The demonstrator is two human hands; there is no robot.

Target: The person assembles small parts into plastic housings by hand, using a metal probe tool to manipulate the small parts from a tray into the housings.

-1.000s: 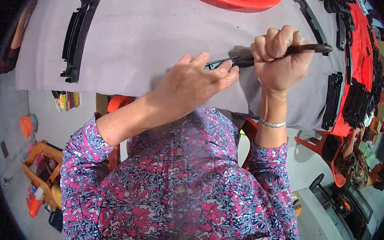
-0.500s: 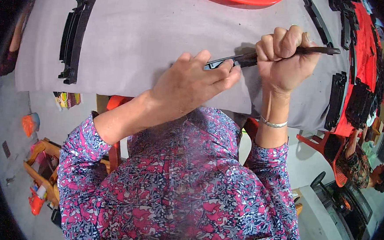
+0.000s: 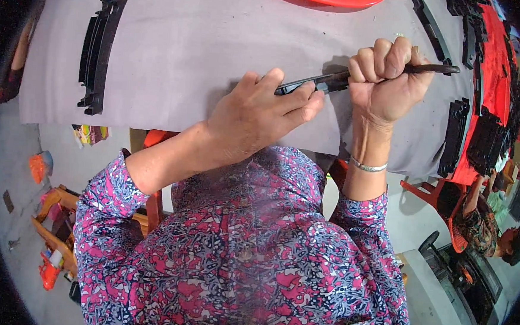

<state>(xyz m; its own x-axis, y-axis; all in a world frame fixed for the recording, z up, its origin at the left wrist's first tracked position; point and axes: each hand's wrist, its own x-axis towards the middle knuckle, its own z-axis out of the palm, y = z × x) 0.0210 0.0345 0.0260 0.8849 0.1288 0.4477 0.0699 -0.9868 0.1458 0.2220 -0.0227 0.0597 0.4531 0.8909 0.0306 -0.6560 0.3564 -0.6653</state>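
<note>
My left hand (image 3: 257, 111) is closed on a narrow black plastic part (image 3: 305, 83), gripping it between thumb and fingers above the cloth. To its right, my right hand (image 3: 384, 78) makes a fist round a dark hand tool (image 3: 435, 69). One handle of that tool sticks out past the thumb side and ends in a rounded tip. The tool's other end meets the black part between my two hands. My fingers cover much of both, so the kind of tool is hard to make out.
A long black plastic piece (image 3: 101, 54) lies on the grey cloth (image 3: 178, 38) at left. A red basin (image 3: 323, 1) with small black bits stands at the far edge. More black pieces (image 3: 454, 138) lie at right by a red cloth. Another person (image 3: 482, 227) sits beyond.
Both hands stay in nearly the same place. The black part and tool have turned slightly, and the right fist looks a little tighter or tilted.
</note>
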